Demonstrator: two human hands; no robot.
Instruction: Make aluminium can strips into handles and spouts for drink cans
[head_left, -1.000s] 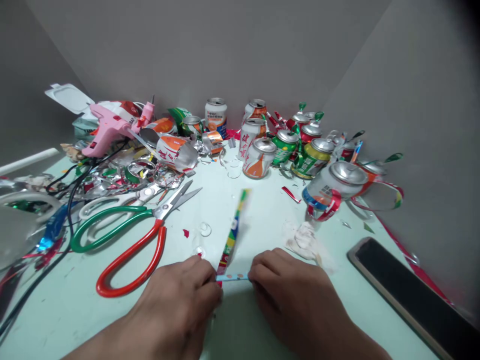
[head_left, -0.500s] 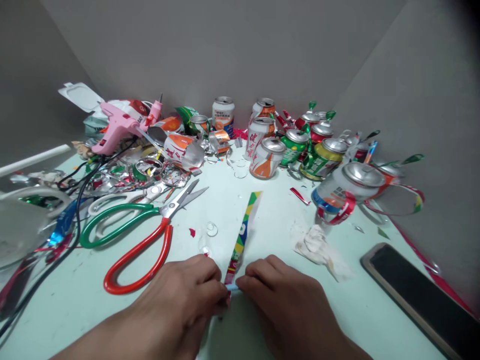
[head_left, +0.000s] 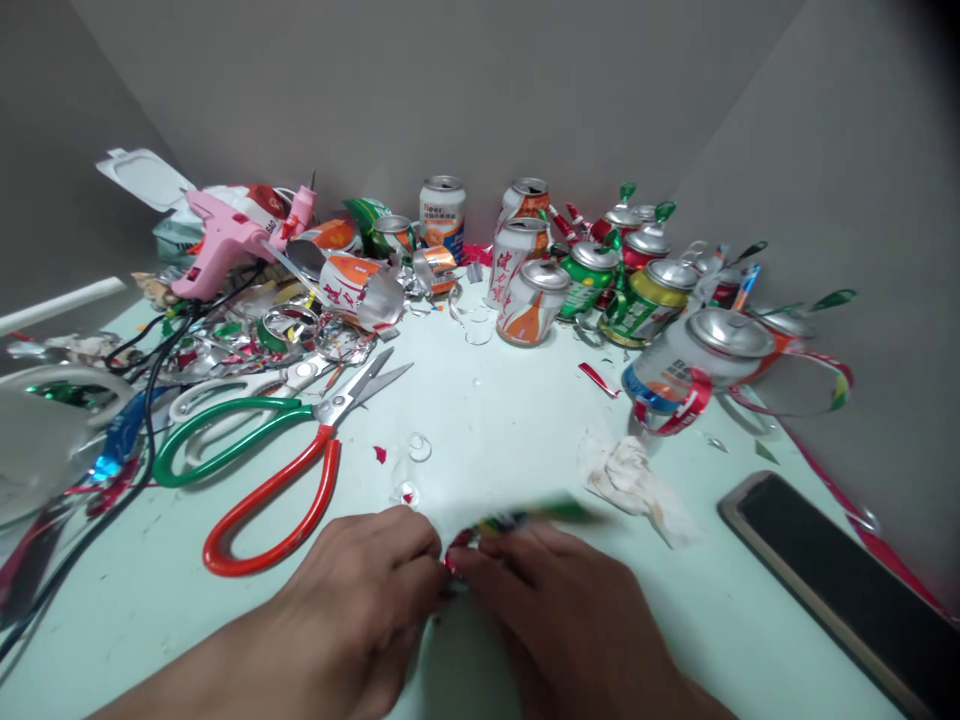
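Observation:
Near the front of the table, my left hand (head_left: 356, 585) and my right hand (head_left: 574, 605) are close together, fingers pinched. Between them is a narrow, colourful strip of can metal (head_left: 514, 521), red at the curled end by my fingertips and green and yellow toward its free end. That free end points right above my right hand and is smeared by motion. Both hands grip the strip near its red end, where the fingers hide part of it. Scissors (head_left: 326, 420) with one green and one red handle lie spread to the left of my left hand.
Drink cans (head_left: 532, 303) stand at the back and right, some with curled strips. A pink glue gun (head_left: 225, 240) rests on metal scraps at the left, its cable trailing forward. A crumpled tissue (head_left: 630, 480) and a phone (head_left: 832, 580) lie on the right.
The strip pointed away from me before; its free end has swung right and its red end now curls. A light blue stick between my fingertips is now hidden. My right hand has shifted slightly left.

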